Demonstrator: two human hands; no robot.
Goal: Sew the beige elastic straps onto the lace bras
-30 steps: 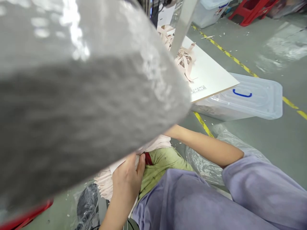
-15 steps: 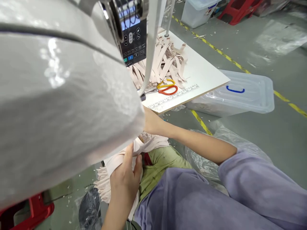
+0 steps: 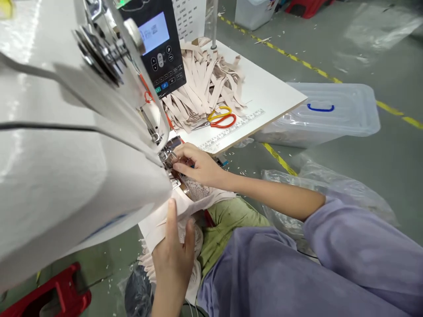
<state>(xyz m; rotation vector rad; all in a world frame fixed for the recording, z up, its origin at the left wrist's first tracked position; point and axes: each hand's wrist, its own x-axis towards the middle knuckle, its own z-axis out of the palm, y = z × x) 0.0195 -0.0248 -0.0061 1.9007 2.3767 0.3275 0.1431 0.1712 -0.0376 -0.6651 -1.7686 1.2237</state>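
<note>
Left hand (image 3: 173,257) lies on the pale fabric (image 3: 153,226), index and thumb spread apart; right hand (image 3: 203,166) curls by the sewing machine's (image 3: 132,180) presser foot, can't tell if it's pinching anything, fabric just below, scissors (image 3: 223,119) on the desk (image 3: 272,94)

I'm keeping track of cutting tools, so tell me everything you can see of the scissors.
The scissors lie on the white tabletop, at the edge of a heap of pale strips and beside a measuring scale. One handle loop is yellow, the other red, both smooth and plastic-looking; the grey, metallic-looking blades point toward the sewing machine. How far they are open is too small to tell. Neither left hand nor right hand touches them.
</note>
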